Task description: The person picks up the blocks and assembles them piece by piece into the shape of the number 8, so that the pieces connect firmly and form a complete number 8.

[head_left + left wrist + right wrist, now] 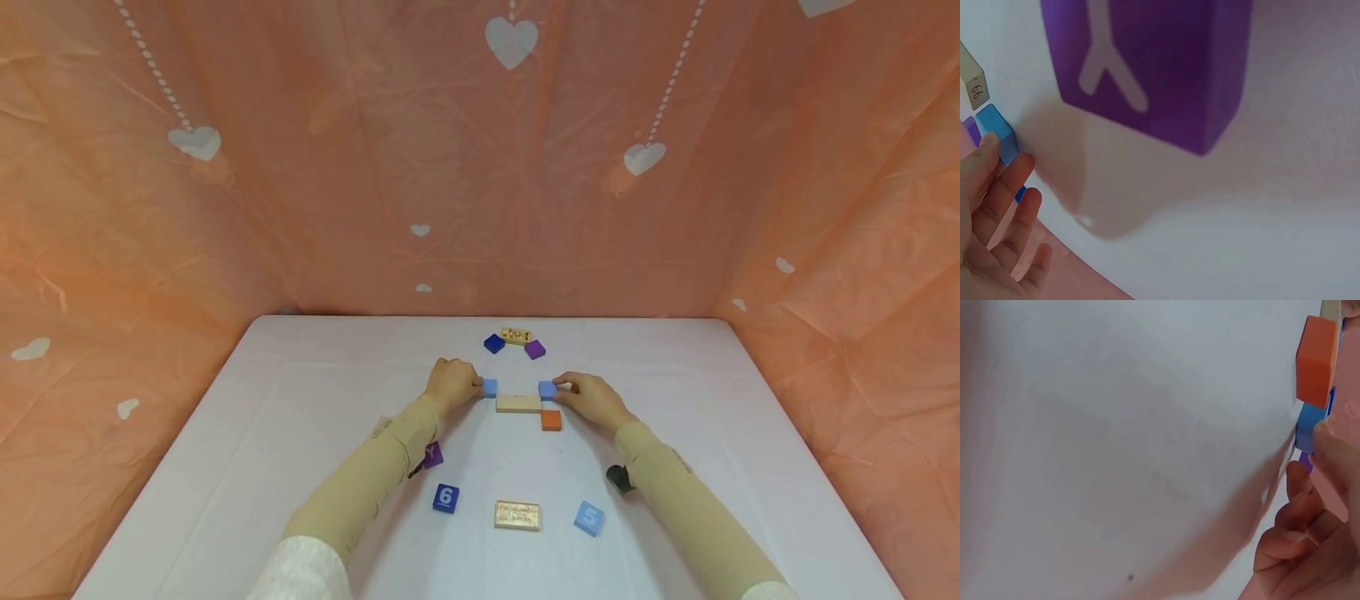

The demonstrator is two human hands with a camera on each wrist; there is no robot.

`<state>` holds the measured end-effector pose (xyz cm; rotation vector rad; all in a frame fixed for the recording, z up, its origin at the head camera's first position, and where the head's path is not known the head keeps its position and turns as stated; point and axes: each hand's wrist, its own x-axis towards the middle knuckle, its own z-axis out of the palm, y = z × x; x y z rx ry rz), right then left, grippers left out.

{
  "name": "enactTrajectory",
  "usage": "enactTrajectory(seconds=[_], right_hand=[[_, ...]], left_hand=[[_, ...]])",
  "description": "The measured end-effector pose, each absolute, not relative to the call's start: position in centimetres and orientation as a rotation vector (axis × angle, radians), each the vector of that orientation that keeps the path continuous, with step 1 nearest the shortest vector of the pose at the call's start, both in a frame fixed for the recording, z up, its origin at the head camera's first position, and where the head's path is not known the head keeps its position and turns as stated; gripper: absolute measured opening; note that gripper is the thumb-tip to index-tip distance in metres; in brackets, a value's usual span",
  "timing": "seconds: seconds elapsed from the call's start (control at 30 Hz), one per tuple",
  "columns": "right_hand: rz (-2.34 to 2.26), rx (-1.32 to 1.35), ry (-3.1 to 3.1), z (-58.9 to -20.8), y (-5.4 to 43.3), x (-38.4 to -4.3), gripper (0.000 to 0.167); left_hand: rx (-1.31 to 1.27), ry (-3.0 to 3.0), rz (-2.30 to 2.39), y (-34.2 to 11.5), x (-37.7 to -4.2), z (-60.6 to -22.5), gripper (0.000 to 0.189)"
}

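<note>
Block, light blue, sat pinched between thumb and fingers of the left hand, its grip narrow. The right hand, similarly narrowed, pinched a second light-blue block. I saw a wooden plank between the hands; an orange block lay near the right hand.

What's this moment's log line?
left hand: pinches left light-blue block | right hand: pinches right light-blue block | beige block: between them, nearer person | orange block: by beige block's right end
</note>
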<state>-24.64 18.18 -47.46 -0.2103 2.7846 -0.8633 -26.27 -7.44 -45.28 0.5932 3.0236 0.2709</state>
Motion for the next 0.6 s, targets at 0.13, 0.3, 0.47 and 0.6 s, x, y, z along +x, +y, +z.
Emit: enactTrajectory(seconds=[0.13, 0.3, 0.47, 0.6], right_hand=[[-0.864, -0.211, 2.789, -47.44, 18.18, -24.61, 0.034], [-0.867, -0.191, 2.783, -47.36, 18.19, -24.59, 0.035], [-0.850, -0.189, 2.781, -47.27, 18.16, -24.64, 0.035], [-0.841, -0.188, 2.778, -47.31, 18.09, -24.70, 0.036]], left_hand=[[0.593, 3.025, 0.294, -7.49, -26.13, -45.24, 0.022], [0.605, 3.035, 0.299, -7.42, -26.07, -45.36, 0.022], [0.632, 3.042, 0.266, -7.43, -26.20, -45.46, 0.021], [0.658, 3.048, 0.196, -7.57, -26.25, -45.47, 0.021]])
